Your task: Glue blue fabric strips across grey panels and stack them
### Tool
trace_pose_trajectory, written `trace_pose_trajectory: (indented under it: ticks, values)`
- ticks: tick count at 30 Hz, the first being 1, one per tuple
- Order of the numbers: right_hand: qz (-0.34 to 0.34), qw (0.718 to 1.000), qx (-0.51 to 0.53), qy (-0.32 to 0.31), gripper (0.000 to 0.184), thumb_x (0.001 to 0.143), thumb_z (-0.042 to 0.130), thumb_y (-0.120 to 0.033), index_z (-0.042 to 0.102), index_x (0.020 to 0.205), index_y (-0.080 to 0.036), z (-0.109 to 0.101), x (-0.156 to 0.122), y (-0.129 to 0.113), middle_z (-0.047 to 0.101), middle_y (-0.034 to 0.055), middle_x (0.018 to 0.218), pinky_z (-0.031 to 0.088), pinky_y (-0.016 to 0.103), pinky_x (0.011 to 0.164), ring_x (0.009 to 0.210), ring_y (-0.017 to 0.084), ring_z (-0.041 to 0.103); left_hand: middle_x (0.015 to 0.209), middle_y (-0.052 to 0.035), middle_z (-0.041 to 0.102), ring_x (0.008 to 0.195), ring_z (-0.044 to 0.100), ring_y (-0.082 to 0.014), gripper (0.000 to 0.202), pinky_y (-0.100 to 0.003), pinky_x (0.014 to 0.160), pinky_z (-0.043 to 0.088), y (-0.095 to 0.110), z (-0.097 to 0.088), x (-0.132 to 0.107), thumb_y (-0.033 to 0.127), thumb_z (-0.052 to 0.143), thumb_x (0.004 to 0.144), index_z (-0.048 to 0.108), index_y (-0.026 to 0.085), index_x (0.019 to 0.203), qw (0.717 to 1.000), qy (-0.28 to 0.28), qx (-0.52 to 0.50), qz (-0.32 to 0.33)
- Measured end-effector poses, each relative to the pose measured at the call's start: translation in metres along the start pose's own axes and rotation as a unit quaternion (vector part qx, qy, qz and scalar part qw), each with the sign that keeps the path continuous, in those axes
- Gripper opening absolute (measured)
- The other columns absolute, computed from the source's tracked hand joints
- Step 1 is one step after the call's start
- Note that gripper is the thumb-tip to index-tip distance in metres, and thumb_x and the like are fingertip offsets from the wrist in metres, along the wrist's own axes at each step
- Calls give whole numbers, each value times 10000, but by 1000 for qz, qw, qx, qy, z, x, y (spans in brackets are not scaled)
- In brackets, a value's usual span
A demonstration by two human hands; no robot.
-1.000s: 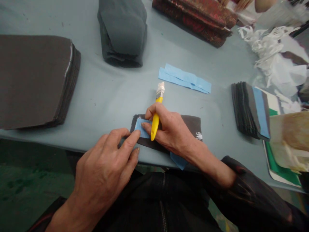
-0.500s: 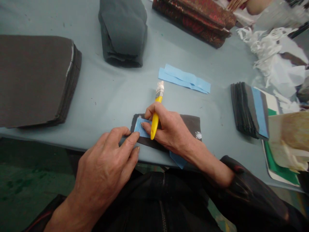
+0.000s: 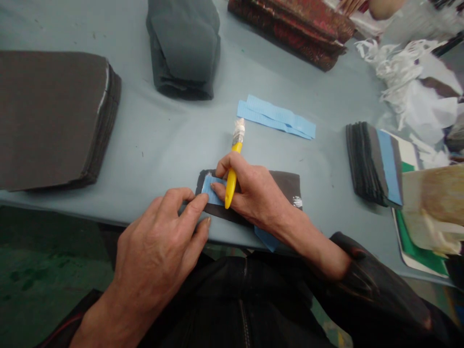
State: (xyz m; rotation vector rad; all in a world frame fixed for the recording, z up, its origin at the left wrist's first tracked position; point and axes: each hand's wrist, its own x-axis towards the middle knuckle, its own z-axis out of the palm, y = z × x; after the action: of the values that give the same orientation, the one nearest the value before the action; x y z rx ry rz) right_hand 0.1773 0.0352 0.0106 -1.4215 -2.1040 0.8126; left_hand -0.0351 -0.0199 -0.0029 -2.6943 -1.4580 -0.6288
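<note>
A dark flat piece (image 3: 286, 182) lies at the near table edge, with a blue ribbed strip (image 3: 214, 187) along its left part. A further bit of blue strip (image 3: 267, 238) shows under my right wrist, over the edge. My right hand (image 3: 252, 191) is closed round a yellow-handled brush (image 3: 231, 186), bristles up and whitish; its thumb tip presses on the strip. With bent, separated fingers, my left hand (image 3: 163, 234) rests its fingertips at the strip's left end, the thumb standing apart below. White smears mark the dark piece at its right end and upper left.
Two loose blue strips (image 3: 277, 117) lie beyond the brush. Stacked dark sheets (image 3: 50, 121) are at left, a folded dark bundle (image 3: 184, 48) behind. At right stand a stack of dark pieces (image 3: 368, 164) and a cloudy container (image 3: 431, 203). Another person's hand (image 3: 350, 6) shows at top right.
Hardly anything differs. The whole view has shifted very slightly; both hands keep their places on the blue strip and the brush stays in my right hand.
</note>
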Motion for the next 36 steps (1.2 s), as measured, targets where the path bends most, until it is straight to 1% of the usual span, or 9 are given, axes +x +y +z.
trace_pose_trajectory:
  ticks: [7, 11, 13, 15, 17, 19, 23, 29, 36]
  values:
    - [10, 1000, -7, -2, 178, 923, 672, -226, 540, 1038, -258, -1, 0, -1, 587, -68, 785, 375, 289, 662, 613, 131, 463, 1138, -102, 706, 912, 714, -271, 248, -417, 770, 545, -1, -2, 1, 239, 531, 1074, 633, 167, 1288, 1000, 1, -14, 7]
    - [20, 1000, -10, -5, 196, 917, 680, -220, 540, 1050, -254, -1, 0, -2, 596, -71, 784, 371, 292, 671, 606, 128, 448, 1147, -101, 711, 967, 732, -279, 198, -419, 835, 557, -5, -3, 0, 258, 526, 1084, 621, 172, 1236, 998, -1, -59, -1]
    - [25, 1000, -12, -7, 207, 919, 687, -220, 542, 1063, -253, -1, 0, -2, 603, -70, 787, 365, 292, 669, 609, 129, 450, 1103, -72, 717, 941, 738, -252, 181, -391, 838, 559, -10, -4, -2, 266, 533, 1085, 604, 191, 1234, 995, 4, -97, -36]
    - [29, 999, -17, -11, 216, 920, 691, -211, 544, 1072, -254, -2, 1, -2, 610, -69, 793, 357, 291, 666, 614, 129, 454, 971, -18, 695, 806, 717, -208, 181, -356, 770, 544, -15, -6, -3, 299, 561, 1072, 602, 217, 1229, 988, 9, -122, -92]
    - [31, 999, -22, -13, 221, 920, 694, -200, 546, 1075, -255, -2, 1, -3, 620, -67, 804, 353, 291, 667, 619, 129, 457, 875, 17, 666, 675, 667, -183, 206, -347, 657, 485, -17, -8, -2, 349, 589, 1047, 611, 240, 1220, 983, 1, -119, -142]
    - [32, 999, -24, -13, 226, 921, 699, -192, 545, 1074, -254, -2, 1, -3, 628, -65, 816, 353, 291, 671, 623, 128, 459, 892, 18, 704, 643, 658, -187, 237, -358, 580, 395, -15, -9, 1, 384, 603, 1022, 618, 256, 1221, 980, -18, -97, -172]
    - [31, 999, -18, -16, 241, 923, 710, -182, 538, 1076, -252, -2, 1, -3, 634, -65, 833, 346, 291, 670, 628, 126, 465, 986, 1, 774, 778, 737, -238, 249, -365, 574, 314, -2, -7, 15, 419, 625, 1002, 621, 279, 1207, 980, -27, -52, -188]
    - [34, 999, -11, -22, 227, 929, 695, -186, 535, 1075, -256, -1, 1, -3, 641, -59, 842, 328, 295, 654, 625, 129, 470, 975, -25, 764, 888, 764, -276, 201, -372, 627, 366, 6, 6, 33, 399, 633, 1002, 641, 266, 1153, 977, -21, -46, -209]
    - [36, 999, -3, -19, 228, 931, 692, -192, 538, 1086, -255, -1, 3, -3, 637, -60, 834, 339, 297, 662, 621, 131, 463, 967, -33, 752, 918, 753, -291, 183, -379, 661, 420, 5, 11, 36, 400, 636, 992, 659, 272, 1121, 970, -32, -40, -239]
